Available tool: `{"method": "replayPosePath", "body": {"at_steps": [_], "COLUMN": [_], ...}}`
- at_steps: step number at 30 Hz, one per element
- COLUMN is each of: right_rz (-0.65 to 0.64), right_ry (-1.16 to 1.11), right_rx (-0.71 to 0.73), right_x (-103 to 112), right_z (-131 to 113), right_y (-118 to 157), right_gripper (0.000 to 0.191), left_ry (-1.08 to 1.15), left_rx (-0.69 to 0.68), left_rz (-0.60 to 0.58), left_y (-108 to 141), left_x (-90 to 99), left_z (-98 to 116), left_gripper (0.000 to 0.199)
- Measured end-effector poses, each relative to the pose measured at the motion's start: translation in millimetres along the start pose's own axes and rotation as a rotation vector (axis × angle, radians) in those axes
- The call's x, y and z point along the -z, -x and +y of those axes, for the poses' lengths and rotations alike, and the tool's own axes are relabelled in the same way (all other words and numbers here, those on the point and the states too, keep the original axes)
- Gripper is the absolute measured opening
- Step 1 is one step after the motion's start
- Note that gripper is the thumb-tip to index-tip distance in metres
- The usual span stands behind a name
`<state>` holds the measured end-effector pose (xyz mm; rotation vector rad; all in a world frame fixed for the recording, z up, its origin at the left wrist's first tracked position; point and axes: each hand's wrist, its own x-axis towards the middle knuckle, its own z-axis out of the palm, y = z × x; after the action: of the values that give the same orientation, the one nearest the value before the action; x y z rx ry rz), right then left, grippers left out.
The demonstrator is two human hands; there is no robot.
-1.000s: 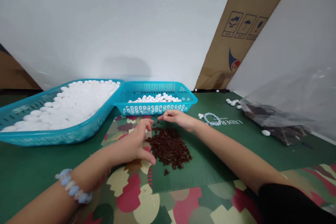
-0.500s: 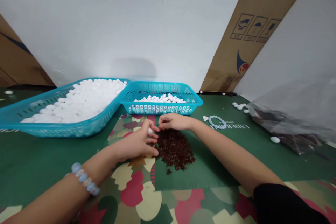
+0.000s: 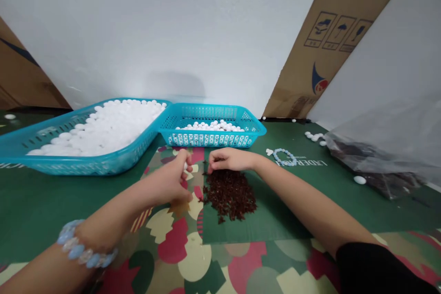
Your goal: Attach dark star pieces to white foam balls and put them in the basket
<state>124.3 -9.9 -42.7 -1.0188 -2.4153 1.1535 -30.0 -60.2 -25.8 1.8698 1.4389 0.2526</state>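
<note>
My left hand (image 3: 168, 180) is closed around a small white ball (image 3: 186, 166), partly hidden by the fingers, over the patterned part of the mat. A blue and clear beaded bracelet (image 3: 84, 250) circles that wrist. Curled together, the fingers of my right hand (image 3: 230, 160) touch the far left edge of a pile of dark reddish-brown flakes (image 3: 231, 196). What they pinch, if anything, is too small to make out.
Behind my hands, a turquoise basket (image 3: 213, 138) holds white balls. A larger turquoise basket (image 3: 103, 165) at left is heaped with more. To the right lie a beaded bracelet (image 3: 285, 158), loose white balls (image 3: 360, 180) and a plastic bag of dark material (image 3: 379, 165). Cardboard (image 3: 320, 46) leans behind.
My left hand has drawn back to the left, away from my right hand, with the white ball in it. My right hand has stayed almost in place, fingers slightly lower at the pile.
</note>
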Motion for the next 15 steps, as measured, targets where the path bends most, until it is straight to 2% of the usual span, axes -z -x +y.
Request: {"method": "replayPosePath", "body": {"at_steps": [3,6,11,15], "right_rz": [0.079,0.141,0.080,-0.003], "right_ry": [0.009,0.043,0.116,0.102], "right_rx": [0.008,0.019,0.042,0.069], "right_x": [0.5,-2.5,-5.8,-2.5], "right_z": [2.3,5.7,5.9,1.3], "right_y": [1.0,-7.4,-18.5,-6.0], "right_gripper": [0.015,0.012,0.010,0.011], "left_ry": [-0.040,-0.009,0.002,-0.006], "left_rx": [-0.047,-0.073,-0.072,-0.079], "left_rz": [-0.061,-0.056,0.028,0.086], "left_y": [2.9,3.6,-0.7,-3.2], "left_x": [-4.4,-12.9,-24.7,-31.4], "left_z": [-0.7,1.3,5.6,9.9], "left_gripper": [0.037,0.034,0.027,0.025]}}
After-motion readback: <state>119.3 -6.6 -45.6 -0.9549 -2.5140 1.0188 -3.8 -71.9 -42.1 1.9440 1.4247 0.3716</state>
